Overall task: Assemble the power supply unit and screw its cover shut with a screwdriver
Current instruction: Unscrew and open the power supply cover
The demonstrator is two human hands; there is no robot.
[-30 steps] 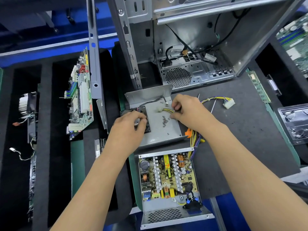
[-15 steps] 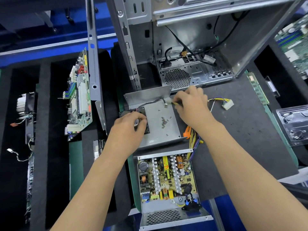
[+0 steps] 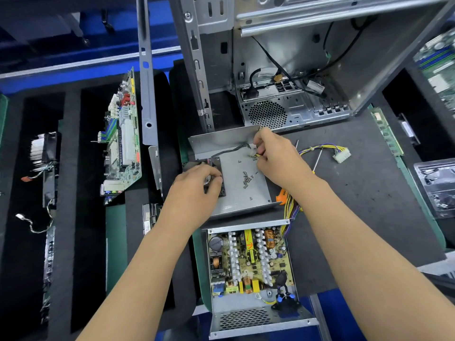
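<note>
Grey sheet metal fills the middle: the power supply cover (image 3: 242, 179) lies inside-up on the dark surface (image 3: 364, 193), its far wall standing up, a loose scatter of screws (image 3: 247, 178) on its floor. The left hand (image 3: 194, 190) rests over the black fan (image 3: 218, 178) at the cover's left edge, fingers curled down onto it, so most of the fan is hidden and the grip underneath cannot be made out. The right hand (image 3: 277, 157) sits at the cover's far right corner, its fingers pinching a small white connector (image 3: 251, 146) on a yellow and black lead; the fingertips themselves are tucked out of sight. Nearer the person, the open power supply base (image 3: 251, 269) shows its yellow circuit board, copper coils and white heat sinks, with its near vented wall partly cut by the frame's bottom. A bundle of yellow and purple wires (image 3: 290, 207) runs from the base under the right forearm and comes out again at a white plug (image 3: 342, 155). The screwdriver (image 3: 316, 161) lies beside those wires, only its thin shaft and a bit of orange handle showing past the wrist. An open computer case (image 3: 307, 70) stands behind, cropped at the top.
</note>
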